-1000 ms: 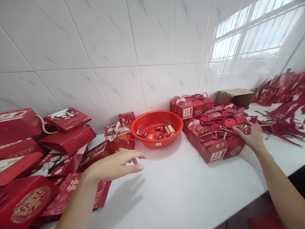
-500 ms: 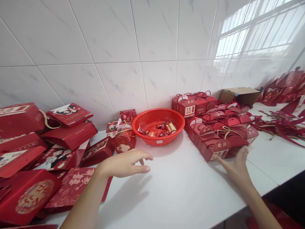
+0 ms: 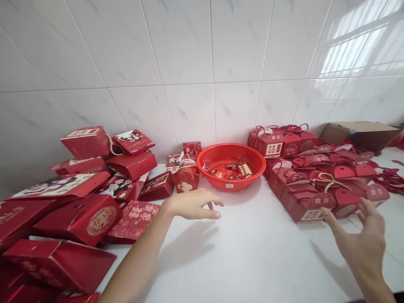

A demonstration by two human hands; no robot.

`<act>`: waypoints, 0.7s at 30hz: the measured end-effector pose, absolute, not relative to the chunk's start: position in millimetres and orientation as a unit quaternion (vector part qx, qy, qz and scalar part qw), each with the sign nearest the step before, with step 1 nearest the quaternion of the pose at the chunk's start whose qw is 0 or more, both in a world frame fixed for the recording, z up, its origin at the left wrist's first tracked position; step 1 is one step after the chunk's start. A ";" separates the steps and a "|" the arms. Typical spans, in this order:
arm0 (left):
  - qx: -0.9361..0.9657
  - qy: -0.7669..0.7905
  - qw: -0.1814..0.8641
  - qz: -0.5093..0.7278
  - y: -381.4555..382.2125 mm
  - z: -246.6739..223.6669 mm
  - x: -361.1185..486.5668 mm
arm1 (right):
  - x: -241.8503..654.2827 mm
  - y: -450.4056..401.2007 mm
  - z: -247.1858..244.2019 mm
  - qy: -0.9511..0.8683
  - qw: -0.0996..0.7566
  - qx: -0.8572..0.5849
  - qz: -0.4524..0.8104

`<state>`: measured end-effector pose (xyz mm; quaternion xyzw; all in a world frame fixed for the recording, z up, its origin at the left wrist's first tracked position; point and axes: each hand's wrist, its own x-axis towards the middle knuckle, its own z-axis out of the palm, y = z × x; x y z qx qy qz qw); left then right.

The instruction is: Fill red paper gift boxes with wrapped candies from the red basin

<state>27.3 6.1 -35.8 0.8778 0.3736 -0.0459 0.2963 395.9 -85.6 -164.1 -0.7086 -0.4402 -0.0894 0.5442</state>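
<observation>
My left hand (image 3: 194, 205) hovers over the white table (image 3: 240, 252), its fingers loosely bent and apart, holding nothing. Just behind it stands a red plastic basket (image 3: 232, 181) with several wrapped sweets (image 3: 232, 171) inside. My right hand (image 3: 362, 237) is raised at the right with thumb and fingers spread and nothing between them. Beyond its fingertips are rows of red gift boxes (image 3: 309, 204) with rounded flaps and cord handles. A flat red box (image 3: 135, 221) lies behind my left forearm.
A loose heap of red boxes (image 3: 85, 219) covers the left side. At the back right sits a brown cardboard carton (image 3: 362, 132), with dark red ribbons (image 3: 391, 179) in front of it. A tiled wall (image 3: 189, 105) closes off the back.
The view has turned left, so things appear farther right. My right hand has drawn back from the front gift boxes. My left hand keeps nearly the same pose.
</observation>
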 end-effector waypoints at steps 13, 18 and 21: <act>0.721 0.503 0.211 0.426 49.0 -31.5 -53.1 | 269.5 -55.7 -151.1 -0.833 0.433 -0.343 0.029; 0.621 0.552 0.152 0.535 67.7 -23.7 -78.2 | 247.3 -56.5 -175.7 -0.868 0.384 -0.304 0.080; 0.606 0.587 0.150 0.516 73.1 -22.5 -88.6 | 250.4 -58.1 -185.1 -0.862 0.380 -0.317 0.112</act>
